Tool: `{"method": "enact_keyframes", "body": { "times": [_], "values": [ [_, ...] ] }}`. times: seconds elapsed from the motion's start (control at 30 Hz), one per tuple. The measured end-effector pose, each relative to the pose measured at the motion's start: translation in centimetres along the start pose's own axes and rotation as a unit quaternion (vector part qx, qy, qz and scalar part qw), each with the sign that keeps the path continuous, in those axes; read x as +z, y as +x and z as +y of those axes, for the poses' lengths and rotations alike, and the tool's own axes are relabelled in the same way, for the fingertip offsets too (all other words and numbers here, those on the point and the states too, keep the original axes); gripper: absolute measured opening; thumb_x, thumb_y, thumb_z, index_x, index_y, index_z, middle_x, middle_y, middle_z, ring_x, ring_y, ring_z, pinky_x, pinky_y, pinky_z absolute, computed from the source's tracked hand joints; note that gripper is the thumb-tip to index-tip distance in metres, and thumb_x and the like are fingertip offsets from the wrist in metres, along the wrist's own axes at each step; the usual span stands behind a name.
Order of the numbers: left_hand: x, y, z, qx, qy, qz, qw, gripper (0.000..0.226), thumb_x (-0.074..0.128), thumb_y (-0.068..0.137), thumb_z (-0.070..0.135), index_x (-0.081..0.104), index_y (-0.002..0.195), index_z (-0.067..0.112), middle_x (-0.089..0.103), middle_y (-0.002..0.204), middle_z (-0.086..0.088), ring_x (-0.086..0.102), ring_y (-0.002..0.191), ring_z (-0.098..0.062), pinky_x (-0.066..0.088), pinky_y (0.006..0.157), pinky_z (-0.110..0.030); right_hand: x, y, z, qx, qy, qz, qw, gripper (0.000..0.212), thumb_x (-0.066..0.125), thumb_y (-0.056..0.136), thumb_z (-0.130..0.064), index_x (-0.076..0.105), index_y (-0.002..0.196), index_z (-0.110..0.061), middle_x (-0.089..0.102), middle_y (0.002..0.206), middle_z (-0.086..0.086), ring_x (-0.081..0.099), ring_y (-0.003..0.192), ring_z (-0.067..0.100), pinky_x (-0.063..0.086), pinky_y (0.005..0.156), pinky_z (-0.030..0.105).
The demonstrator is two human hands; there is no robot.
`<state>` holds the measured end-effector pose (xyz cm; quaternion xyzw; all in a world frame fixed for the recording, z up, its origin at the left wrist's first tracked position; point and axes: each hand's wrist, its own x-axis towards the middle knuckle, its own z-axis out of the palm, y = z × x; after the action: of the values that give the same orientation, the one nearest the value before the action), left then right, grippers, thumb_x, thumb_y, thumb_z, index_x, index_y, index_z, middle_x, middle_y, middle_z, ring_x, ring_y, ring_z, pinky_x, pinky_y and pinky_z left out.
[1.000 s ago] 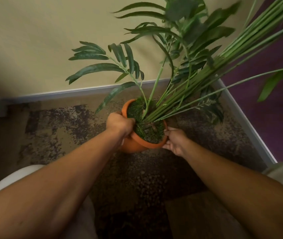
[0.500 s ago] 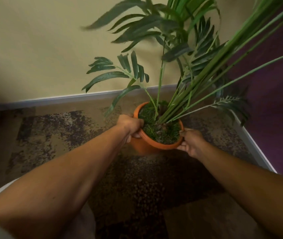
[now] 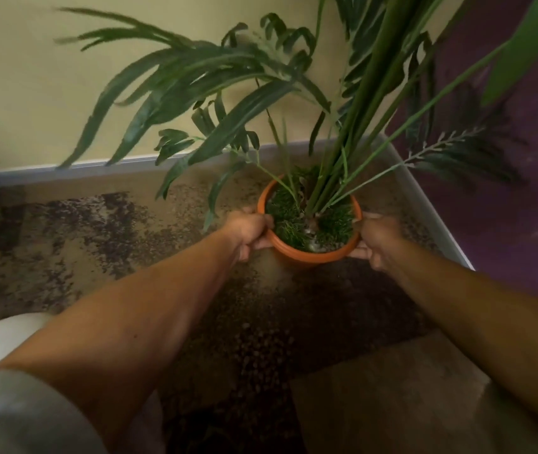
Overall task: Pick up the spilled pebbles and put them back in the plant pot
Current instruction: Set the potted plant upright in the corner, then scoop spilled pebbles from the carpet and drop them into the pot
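Terracotta plant pot [image 3: 310,257] sits clasped at its rim by left hand [image 3: 250,231] and right hand [image 3: 377,242], each grip closed (steadying it, probably) beyond spilled pebbles [image 3: 261,348].

The plant pot [image 3: 310,255] is a round terracotta-orange one, standing upright on the floor in the corner where the two walls meet. Green moss-like cover fills its top, and long stems with drooping leaves rise from the middle. The spilled pebbles [image 3: 254,348], small brownish ones, lie scattered over the dark patch of floor in front of the pot, well short of its base
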<state>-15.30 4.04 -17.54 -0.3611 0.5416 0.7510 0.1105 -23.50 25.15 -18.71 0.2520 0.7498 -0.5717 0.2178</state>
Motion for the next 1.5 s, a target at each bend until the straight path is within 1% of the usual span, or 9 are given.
{"method": "enact_keyframes", "body": {
  "times": [0.17,0.37,0.63,0.8,0.9,0.97,1.1,1.27,1.5],
  "values": [
    [0.2,0.3,-0.8,-0.012,-0.030,-0.042,0.999,0.041,0.044,0.091,-0.011,0.050,0.131,-0.001,0.061,0.126,-0.024,0.067,0.094,-0.034,0.059,0.064,-0.040,-0.4,0.8,0.5,0.010,-0.004,-0.006,1.000,0.029,0.047,0.102,-0.013,0.062,0.127,-0.019,0.067,0.122,0.011,0.067,0.098,0.028,0.059,0.042,0.035],
    [0.4,0.2,-0.5,-0.004,-0.032,-0.059,0.998,0.041,0.043,0.093,-0.010,0.050,0.132,-0.001,0.059,0.129,-0.023,0.066,0.084,-0.026,0.059,0.060,-0.033,-0.8,1.0,0.5,0.022,-0.012,-0.048,0.999,0.038,0.044,0.104,-0.017,0.053,0.141,-0.024,0.056,0.142,0.012,0.060,0.123,0.033,0.062,0.060,0.039],
    [0.3,0.1,-1.0,-0.007,-0.035,-0.064,0.997,0.038,0.046,0.096,-0.004,0.052,0.132,0.003,0.064,0.115,-0.015,0.066,0.088,-0.022,0.060,0.066,-0.032,-0.6,0.8,1.1,0.017,-0.008,-0.038,0.999,0.039,0.045,0.104,-0.026,0.048,0.143,-0.031,0.059,0.138,0.009,0.061,0.120,0.031,0.059,0.085,0.046],
    [-0.2,0.2,-1.4,-0.019,0.026,-0.022,0.999,0.046,0.060,0.090,0.040,0.056,0.129,0.014,0.062,0.124,-0.005,0.056,0.119,-0.021,0.053,0.074,-0.036,-0.5,0.1,3.4,0.068,0.083,0.021,0.994,0.050,0.029,0.105,-0.047,0.052,0.133,-0.012,0.059,0.137,0.012,0.062,0.117,0.036,0.053,0.079,0.044],
    [-1.0,-0.3,-2.2,-0.080,0.080,0.032,0.993,0.071,0.031,0.087,0.072,0.060,0.105,0.010,0.063,0.100,-0.010,0.060,0.095,-0.025,0.051,0.083,-0.041,-0.6,-0.7,6.8,0.131,0.035,0.039,0.990,0.033,0.029,0.107,-0.031,0.054,0.112,-0.010,0.053,0.142,0.017,0.059,0.117,0.040,0.053,0.074,0.046],
    [-2.2,-0.8,-3.4,-0.119,0.126,0.069,0.982,0.067,0.023,0.093,0.066,0.057,0.090,0.008,0.060,0.082,-0.012,0.059,0.073,-0.027,0.048,0.069,-0.034,-0.5,-1.3,9.4,0.151,-0.070,0.014,0.986,0.013,0.044,0.102,-0.014,0.056,0.102,-0.011,0.058,0.131,0.017,0.063,0.098,0.036,0.052,0.059,0.044],
    [-3.5,-1.9,-6.0,-0.177,0.381,0.028,0.907,0.015,0.044,0.100,0.014,0.057,0.103,0.006,0.050,0.077,-0.016,0.049,0.059,-0.027,0.050,0.069,-0.042,0.9,-2.4,13.2,0.018,-0.406,-0.168,0.898,0.009,0.070,0.088,-0.008,0.066,0.089,-0.015,0.063,0.090,0.012,0.068,0.084,0.034,0.060,0.079,0.046],
    [-1.9,-2.2,-9.9,-0.210,0.511,-0.019,0.833,0.040,0.056,0.096,0.023,0.053,0.125,-0.005,0.061,0.123,-0.020,0.064,0.110,-0.033,0.052,0.096,-0.045,2.9,-4.4,14.6,-0.182,-0.563,-0.287,0.754,0.038,0.077,0.074,-0.005,0.060,0.106,-0.015,0.062,0.114,0.015,0.061,0.108,0.033,0.048,0.084,0.035],
    [-1.5,-1.6,-13.7,-0.138,0.626,0.002,0.768,0.042,0.076,0.079,0.027,0.065,0.109,0.000,0.067,0.116,-0.017,0.065,0.106,-0.032,0.055,0.085,-0.035,4.2,-5.2,15.1,-0.192,-0.571,-0.295,0.741,0.037,0.069,0.083,-0.003,0.054,0.115,-0.016,0.042,0.123,0.011,0.054,0.110,0.036,0.049,0.086,0.037]
  ]
}}
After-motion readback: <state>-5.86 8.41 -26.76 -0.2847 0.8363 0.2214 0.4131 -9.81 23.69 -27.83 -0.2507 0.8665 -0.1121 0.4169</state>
